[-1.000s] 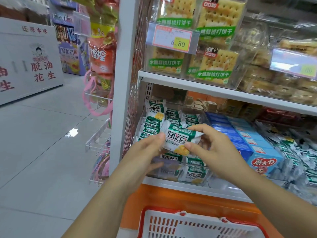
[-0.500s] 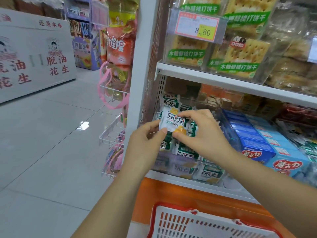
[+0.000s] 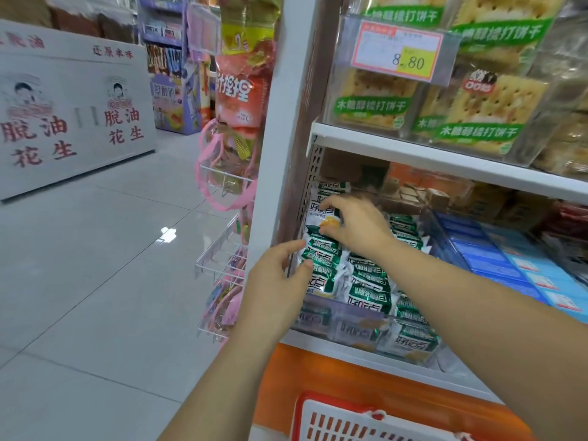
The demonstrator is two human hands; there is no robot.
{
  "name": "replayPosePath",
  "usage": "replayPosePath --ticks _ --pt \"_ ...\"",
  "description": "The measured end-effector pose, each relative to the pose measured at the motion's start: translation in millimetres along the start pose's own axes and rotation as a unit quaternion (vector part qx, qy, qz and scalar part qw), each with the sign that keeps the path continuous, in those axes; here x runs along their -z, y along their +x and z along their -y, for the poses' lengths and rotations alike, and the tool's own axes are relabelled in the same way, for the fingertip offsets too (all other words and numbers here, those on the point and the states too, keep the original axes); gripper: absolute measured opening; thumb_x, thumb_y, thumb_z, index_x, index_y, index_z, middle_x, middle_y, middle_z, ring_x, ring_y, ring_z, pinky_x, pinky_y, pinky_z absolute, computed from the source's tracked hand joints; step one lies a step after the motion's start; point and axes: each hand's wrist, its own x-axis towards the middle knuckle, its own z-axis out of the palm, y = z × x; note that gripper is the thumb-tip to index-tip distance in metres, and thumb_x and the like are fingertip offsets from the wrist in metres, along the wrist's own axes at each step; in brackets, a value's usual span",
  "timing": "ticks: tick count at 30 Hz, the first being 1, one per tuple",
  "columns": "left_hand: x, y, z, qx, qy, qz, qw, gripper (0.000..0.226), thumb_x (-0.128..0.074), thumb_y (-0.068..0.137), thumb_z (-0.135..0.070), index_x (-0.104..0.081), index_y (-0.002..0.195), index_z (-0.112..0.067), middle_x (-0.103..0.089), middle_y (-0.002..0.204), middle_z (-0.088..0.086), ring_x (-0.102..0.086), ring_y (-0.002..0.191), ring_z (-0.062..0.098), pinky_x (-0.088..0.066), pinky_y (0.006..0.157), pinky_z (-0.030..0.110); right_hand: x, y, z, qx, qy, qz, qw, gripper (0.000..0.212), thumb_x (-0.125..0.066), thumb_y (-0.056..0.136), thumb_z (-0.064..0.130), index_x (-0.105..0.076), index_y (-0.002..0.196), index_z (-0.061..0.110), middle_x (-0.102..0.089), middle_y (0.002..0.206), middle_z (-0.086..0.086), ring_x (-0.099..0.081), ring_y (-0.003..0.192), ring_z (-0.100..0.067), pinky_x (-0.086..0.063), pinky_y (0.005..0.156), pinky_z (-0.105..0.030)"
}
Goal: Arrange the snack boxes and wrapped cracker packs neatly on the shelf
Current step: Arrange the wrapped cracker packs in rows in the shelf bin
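right hand (image 3: 353, 227) is clamped on one green-and-white cracker pack (image 3: 323, 214), fingers on its top edge and thumb under it, at the back left corner of the lower shelf (image 3: 366, 348), right against the upright post (image 3: 286, 154). looks like it's being seated at the head of the left column. left hand (image 3: 280, 281) is apart from the right, fingers relaxed and holding nothing, with fingertip and thumb touching the near packs of that column, probably steadying them. progress guess is mid-task. the left column overlaps in a rough line, but the rest of the wrapped packs (image 3: 369, 284) lie at mixed angles, and some at the front are slumped against the clear front guard (image 3: 350, 326). the blue snack boxes (image 3: 496, 259) to the right already sit in straight rows behind a clear divider (image 3: 436, 237), so they likely need little. further right is too blurred to judge. what's left is to square up the middle and front packs, then check the boxes. around it: upper shelf (image 3: 445, 154) with large clear-wrapped crackers (image 3: 486, 109) and a price tag (image 3: 401, 49), hanging snack bags (image 3: 241, 90) on the end cap, and a red basket (image 3: 381, 421) below. i can't tell what's in the basket. obstructions: the post and upper shelf make that back corner tight, and the packs look slippery, so nudging one may shift its neighbours.
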Motion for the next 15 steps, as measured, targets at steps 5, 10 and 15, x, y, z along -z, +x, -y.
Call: replayPosePath --ticks 5,10,15 --pt "-0.1 -1.0 1.3 0.004 0.003 0.001 1.000 0.036 -0.056 0.094 -0.024 -0.055 0.129 -0.029 -0.053 0.133 -0.008 -0.046 0.121 0.003 -0.032 0.095 0.020 23.1 -23.9 -22.9 0.008 0.043 -0.010 0.999 0.056 -0.065 0.082 0.049 -0.048 0.134 0.034 -0.057 0.132 0.003 -0.048 0.122 -0.022 -0.037 0.105 -0.045" --pt "-3.2 -1.4 -1.6 0.008 0.008 -0.009 1.000 0.034 -0.055 0.094 -0.023 -0.056 0.128 -0.028 -0.053 0.134 -0.007 -0.047 0.125 0.007 -0.033 0.094 0.021 43.4 -65.6 -70.1 -0.033 0.021 0.012 0.999 0.034 -0.065 0.087 0.030 -0.063 0.121 0.023 -0.061 0.127 -0.001 -0.055 0.116 -0.022 -0.041 0.100 -0.035" --pt "-6.0 -1.1 -1.0 0.005 0.016 -0.015 1.000 0.032 -0.055 0.094 -0.023 -0.057 0.126 -0.028 -0.052 0.134 -0.008 -0.046 0.125 0.008 -0.032 0.095 0.021 47.8 -76.6 -83.3 -0.065 -0.167 0.116 0.977 0.049 -0.063 0.085 0.047 -0.054 0.129 0.030 -0.061 0.127 0.004 -0.058 0.111 -0.020 -0.035 0.099 -0.035"
